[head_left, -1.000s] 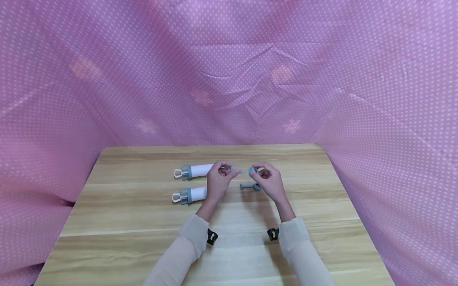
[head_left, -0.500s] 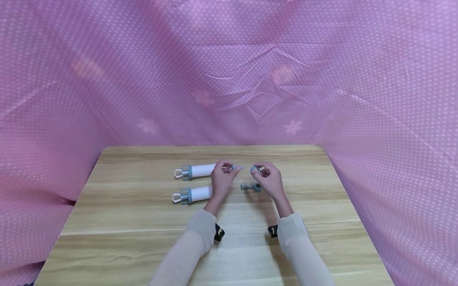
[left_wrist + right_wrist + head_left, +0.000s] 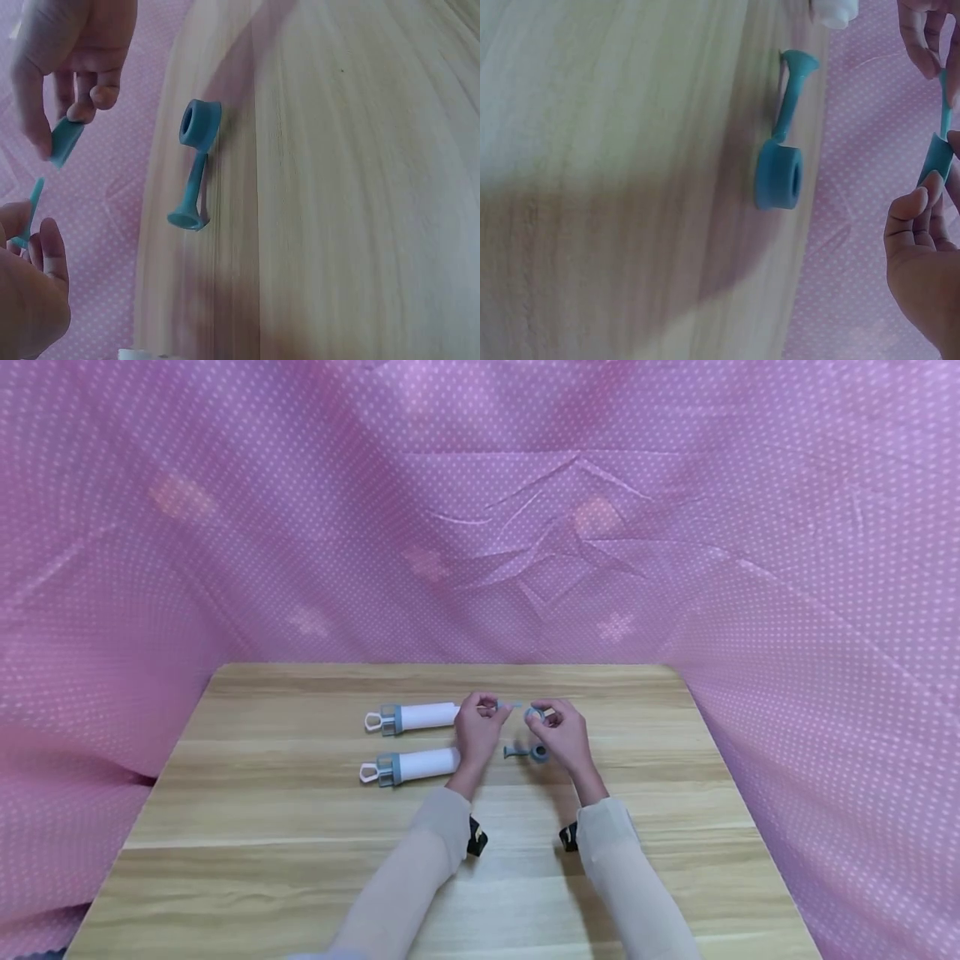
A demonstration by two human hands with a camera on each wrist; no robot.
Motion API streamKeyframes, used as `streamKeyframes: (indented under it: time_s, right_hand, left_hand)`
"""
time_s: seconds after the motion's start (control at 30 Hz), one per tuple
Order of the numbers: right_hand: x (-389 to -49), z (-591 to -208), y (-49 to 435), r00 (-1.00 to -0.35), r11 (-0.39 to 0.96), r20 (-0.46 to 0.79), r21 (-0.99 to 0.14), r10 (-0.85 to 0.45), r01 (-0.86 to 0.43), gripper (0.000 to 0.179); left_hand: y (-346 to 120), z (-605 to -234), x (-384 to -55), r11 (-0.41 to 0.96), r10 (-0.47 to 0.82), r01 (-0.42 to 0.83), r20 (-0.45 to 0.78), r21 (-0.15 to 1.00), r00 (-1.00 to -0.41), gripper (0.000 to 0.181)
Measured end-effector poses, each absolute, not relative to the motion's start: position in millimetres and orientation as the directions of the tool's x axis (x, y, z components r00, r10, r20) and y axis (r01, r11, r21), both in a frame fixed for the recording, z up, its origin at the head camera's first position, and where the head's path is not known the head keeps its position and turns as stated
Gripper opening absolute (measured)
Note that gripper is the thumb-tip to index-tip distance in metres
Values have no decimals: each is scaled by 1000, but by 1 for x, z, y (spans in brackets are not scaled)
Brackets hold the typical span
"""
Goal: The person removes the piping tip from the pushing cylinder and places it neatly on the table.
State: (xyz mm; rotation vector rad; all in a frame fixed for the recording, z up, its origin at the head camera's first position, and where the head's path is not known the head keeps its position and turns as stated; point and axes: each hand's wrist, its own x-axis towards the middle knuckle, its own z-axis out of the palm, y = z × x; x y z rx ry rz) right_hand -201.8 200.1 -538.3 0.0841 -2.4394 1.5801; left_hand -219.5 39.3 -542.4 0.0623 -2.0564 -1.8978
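Observation:
In the head view, my left hand (image 3: 477, 733) pinches a thin teal nozzle (image 3: 513, 705) by its wider end, the narrow tip pointing right. Facing it, my right hand (image 3: 566, 739) pinches a teal ring (image 3: 534, 716) between thumb and fingers. The left wrist view shows the nozzle (image 3: 34, 206) and the ring (image 3: 66, 142) held off the table, a small gap between them. Below the hands on the table lies a second teal nozzle (image 3: 516, 751) with its narrow end at a second ring (image 3: 539, 752); the right wrist view also shows this ring (image 3: 778, 178).
To the left, two white tubes, the far one (image 3: 429, 716) and the near one (image 3: 427, 763), lie side by side on the wooden table (image 3: 262, 810). Each has a blue-grey collar and a white loop handle. Pink dotted cloth (image 3: 480, 552) surrounds the table.
My left hand has moved right with the nozzle, toward the ring, uncovering more of both tubes. My right hand has barely moved and still pinches the ring.

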Motion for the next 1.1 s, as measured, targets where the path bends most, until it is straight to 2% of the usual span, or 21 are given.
streamKeyframes:
  time_s: [0.17, 0.33, 0.67, 0.87, 1.1]
  right_hand:
    - [-208, -547, 201, -977, 391, 187, -911, 102, -133, 29]
    - [-215, -557, 200, -969, 391, 207, -910, 136, -139, 28]
    - [-225, -569, 201, -970, 404, 185, -908, 158, -107, 29]
    - [-233, -575, 201, -978, 434, 154, -897, 139, -80, 32]
    - [-238, -584, 201, -977, 458, 139, -888, 165, -49, 27]
  left_hand:
    - [49, -546, -224, 85, -278, 139, 157, 987, -948, 29]
    - [53, -549, -225, 72, -299, 72, 90, 995, -950, 28]
    - [54, -557, -232, 159, -333, -24, 30, 987, -943, 31]
    - [54, -561, -234, 209, -365, -102, -19, 973, -931, 28]
    - [57, -572, -236, 242, -368, -152, -54, 958, -928, 22]
